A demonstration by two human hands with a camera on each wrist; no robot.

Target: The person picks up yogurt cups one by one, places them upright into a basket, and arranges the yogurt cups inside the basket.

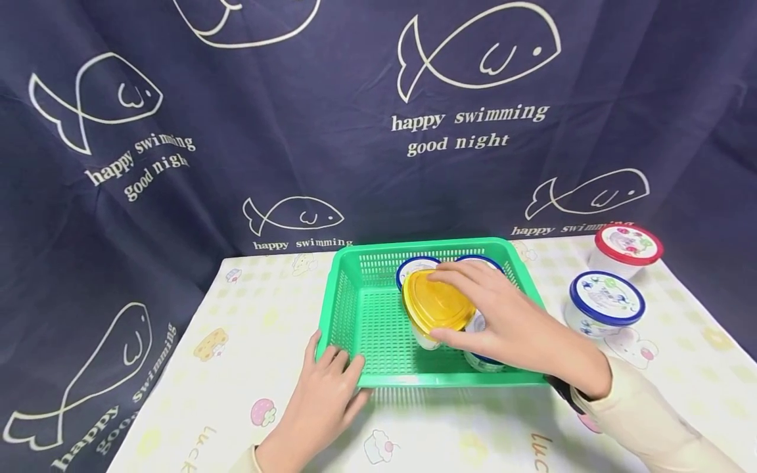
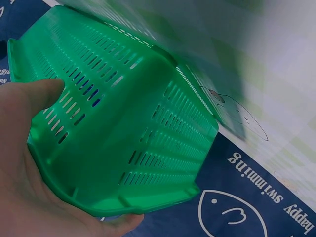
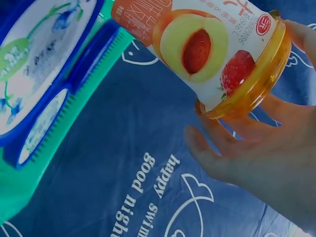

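My left hand (image 1: 325,394) grips the front left corner of a green plastic basket (image 1: 426,380). In the left wrist view its thumb lies against the slotted outer wall, with fingers over the rim. My right hand (image 1: 508,322) holds a cup with a clear yellow lid (image 1: 437,302) by that lid, tilted, above the basket's middle. Fruit pictures mark the cup's white side (image 3: 197,49) in the right wrist view. Blue-lidded tubs (image 1: 414,265) stand in the basket's right half, partly hidden by the right hand and the held cup.
Right of the basket, a blue-lidded tub (image 1: 606,299) stands on the patterned tablecloth (image 1: 260,355). Behind it is a red-lidded tub (image 1: 629,244). A dark blue curtain (image 1: 331,151) with fish drawings hangs behind the table.
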